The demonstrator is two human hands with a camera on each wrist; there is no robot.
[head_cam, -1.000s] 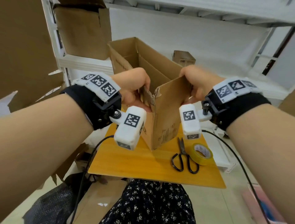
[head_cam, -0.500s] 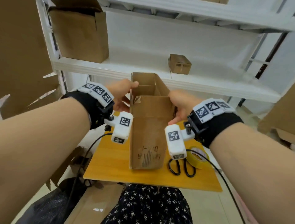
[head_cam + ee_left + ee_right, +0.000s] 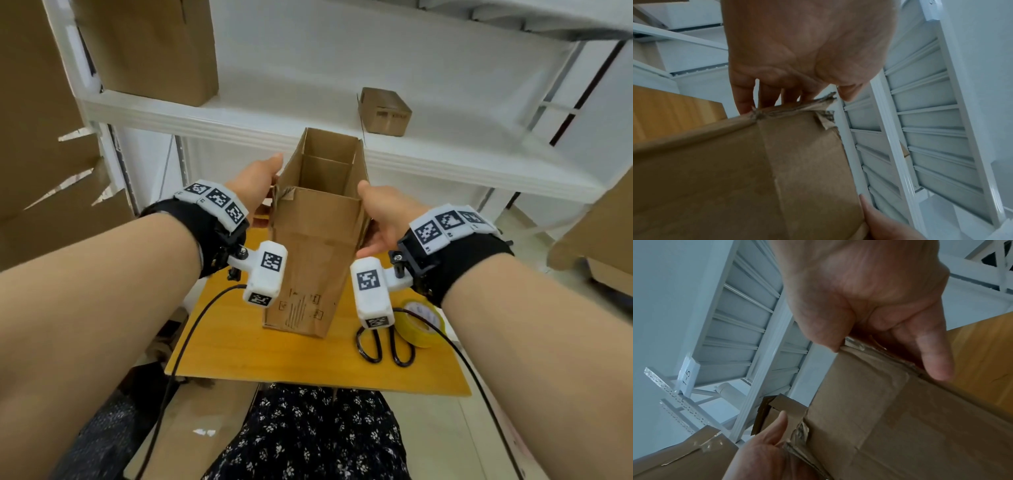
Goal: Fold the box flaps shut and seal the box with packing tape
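Note:
A brown cardboard box (image 3: 315,260) stands upright on the yellow table (image 3: 274,356), its top open and its flaps standing up. My left hand (image 3: 265,186) grips the box's upper left side; in the left wrist view the fingers (image 3: 748,100) reach behind the torn top edge of the box (image 3: 735,178). My right hand (image 3: 373,219) grips the upper right side, thumb on the near top edge. In the right wrist view its thumb and fingers (image 3: 937,361) clasp the box's edge (image 3: 900,426). A yellow tape roll (image 3: 423,322) lies right of the box.
Black-handled scissors (image 3: 383,346) lie beside the tape near the table's front right. A white shelf (image 3: 239,123) behind the table carries a small box (image 3: 383,111) and a large box (image 3: 150,51). Flattened cardboard hangs at the left. Cables run from both wrist cameras.
The box has turned from corner-on to face-on and now stands narrow and upright. Both hands moved from the near flap edges to the box's two sides.

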